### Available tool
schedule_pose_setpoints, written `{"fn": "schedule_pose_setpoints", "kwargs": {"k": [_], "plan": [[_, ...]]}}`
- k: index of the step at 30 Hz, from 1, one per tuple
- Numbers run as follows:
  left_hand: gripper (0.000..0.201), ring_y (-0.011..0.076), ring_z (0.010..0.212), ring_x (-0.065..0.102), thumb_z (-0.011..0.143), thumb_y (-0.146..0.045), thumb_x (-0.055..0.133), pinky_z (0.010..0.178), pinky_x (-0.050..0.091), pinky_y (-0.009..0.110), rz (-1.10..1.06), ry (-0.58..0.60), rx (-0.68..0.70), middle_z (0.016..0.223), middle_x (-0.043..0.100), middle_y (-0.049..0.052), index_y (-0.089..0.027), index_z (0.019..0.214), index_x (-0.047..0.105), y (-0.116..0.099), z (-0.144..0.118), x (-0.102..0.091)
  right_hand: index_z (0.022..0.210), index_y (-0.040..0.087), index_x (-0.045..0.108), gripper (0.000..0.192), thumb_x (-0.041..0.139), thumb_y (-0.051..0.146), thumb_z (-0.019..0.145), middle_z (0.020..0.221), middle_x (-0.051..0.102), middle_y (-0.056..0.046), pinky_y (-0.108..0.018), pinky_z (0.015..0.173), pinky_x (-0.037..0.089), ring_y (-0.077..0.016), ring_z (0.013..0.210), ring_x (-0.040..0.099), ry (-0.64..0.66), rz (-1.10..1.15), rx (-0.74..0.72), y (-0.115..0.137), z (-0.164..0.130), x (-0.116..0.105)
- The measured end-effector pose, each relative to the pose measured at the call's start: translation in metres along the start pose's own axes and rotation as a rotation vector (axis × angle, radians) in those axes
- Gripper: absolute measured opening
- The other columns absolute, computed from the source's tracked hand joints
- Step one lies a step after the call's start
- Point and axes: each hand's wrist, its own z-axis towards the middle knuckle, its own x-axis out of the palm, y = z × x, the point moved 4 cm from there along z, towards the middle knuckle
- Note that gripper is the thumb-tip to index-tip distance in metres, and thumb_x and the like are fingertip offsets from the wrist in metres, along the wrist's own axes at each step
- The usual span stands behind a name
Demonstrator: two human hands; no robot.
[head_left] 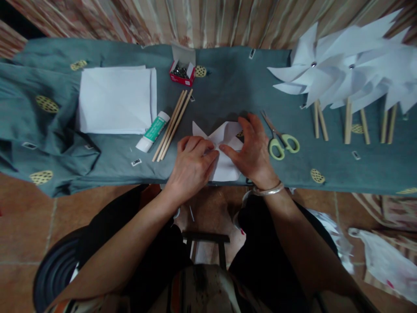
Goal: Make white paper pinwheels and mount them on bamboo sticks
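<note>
A white paper pinwheel [227, 167] lies on the cloth in front of me, its points folded toward the middle. My left hand [193, 163] is closed on it, thumb and curled fingers pressing near the centre. From the other side, the thumb of my right hand [252, 148] touches the centre, while its other fingers are spread apart over the paper's right edge. Both hands hide part of the folds. Just right of my right hand lie scissors [282, 143] with pale green handles. Left of my left hand are thin wooden sticks [172, 126] and a green-and-white glue stick [153, 131].
A stack of white paper [114, 100] lies on the left of the green tablecloth [234, 78]. Behind the sticks stands an open red box [182, 74] of small metal pieces. Several finished pinwheels [348, 69] on sticks overlap at the right. A curtain [215, 21] hangs behind.
</note>
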Motion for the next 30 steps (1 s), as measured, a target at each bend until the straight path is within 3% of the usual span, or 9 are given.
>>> {"fn": "schedule_pose_setpoints", "kwargs": {"k": [9, 13, 22, 27, 30], "plan": [[0.023, 0.0263, 0.104, 0.053, 0.095, -0.024, 0.048, 0.091, 0.039, 0.048, -0.016, 0.018, -0.002, 0.105, 0.067, 0.009, -0.02, 0.101, 0.07, -0.001, 0.0, 0.0, 0.137, 0.028, 0.043, 0.07, 0.066, 0.058, 0.078, 0.149, 0.042, -0.012, -0.057, 0.113, 0.034, -0.036, 0.142, 0.034, -0.036, 0.038, -0.073, -0.01, 0.001, -0.003], [0.023, 0.0262, 0.104, 0.053, 0.095, -0.024, 0.047, 0.092, 0.038, 0.048, -0.018, 0.014, -0.004, 0.105, 0.067, 0.008, -0.02, 0.1, 0.07, -0.001, 0.001, 0.0, 0.139, 0.02, 0.044, 0.072, 0.065, 0.055, 0.079, 0.149, 0.041, -0.016, -0.055, 0.114, 0.033, -0.0353, 0.14, 0.038, -0.021, 0.045, -0.098, -0.013, 0.001, -0.007], [0.022, 0.0252, 0.103, 0.053, 0.095, -0.025, 0.047, 0.093, 0.038, 0.046, 0.0, 0.0, 0.004, 0.104, 0.068, 0.007, -0.02, 0.096, 0.069, -0.001, 0.002, 0.0, 0.138, 0.023, 0.044, 0.074, 0.068, 0.054, 0.076, 0.153, 0.037, -0.014, -0.061, 0.113, 0.03, -0.036, 0.143, 0.031, 0.004, 0.037, -0.072, -0.012, 0.0, -0.004], [0.02, 0.0251, 0.103, 0.053, 0.094, -0.024, 0.048, 0.093, 0.038, 0.047, 0.003, 0.005, 0.007, 0.104, 0.067, 0.007, -0.02, 0.097, 0.068, -0.001, 0.002, 0.0, 0.136, 0.014, 0.046, 0.076, 0.071, 0.049, 0.074, 0.15, 0.038, -0.02, -0.056, 0.114, 0.031, -0.0354, 0.142, 0.032, 0.014, 0.02, -0.044, -0.009, 0.001, -0.006], [0.021, 0.0252, 0.104, 0.054, 0.095, -0.024, 0.048, 0.093, 0.038, 0.047, 0.004, 0.005, 0.007, 0.105, 0.068, 0.007, -0.019, 0.097, 0.068, -0.001, 0.002, 0.0, 0.135, 0.016, 0.046, 0.073, 0.07, 0.05, 0.075, 0.15, 0.039, -0.018, -0.054, 0.115, 0.031, -0.0338, 0.142, 0.034, 0.007, 0.041, -0.068, -0.008, 0.001, -0.007]]}}
